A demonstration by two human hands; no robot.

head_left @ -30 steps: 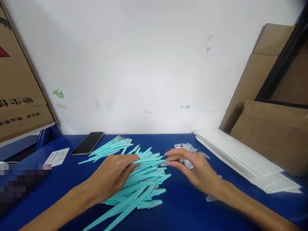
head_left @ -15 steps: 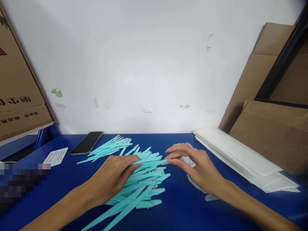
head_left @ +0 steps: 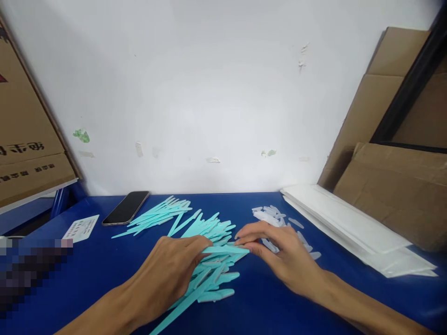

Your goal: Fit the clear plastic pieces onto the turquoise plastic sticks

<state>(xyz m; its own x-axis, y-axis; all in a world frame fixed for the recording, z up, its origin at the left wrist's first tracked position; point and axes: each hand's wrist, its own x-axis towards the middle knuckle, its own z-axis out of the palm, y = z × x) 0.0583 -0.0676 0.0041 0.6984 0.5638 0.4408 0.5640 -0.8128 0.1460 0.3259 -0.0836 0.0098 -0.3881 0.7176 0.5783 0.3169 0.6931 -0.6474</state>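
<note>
Turquoise stick [head_left: 225, 250]: left hand [head_left: 172, 267] pinches one end; right hand [head_left: 288, 253] apparently grips the other.

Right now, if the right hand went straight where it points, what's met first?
Beyond the turquoise stick the right hand touches, probably the pile of turquoise sticks, though depth is unclear.

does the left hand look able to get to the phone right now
Likely yes: the phone lies uncovered on the blue table, though the left hand is pinching a teal strip.
</note>
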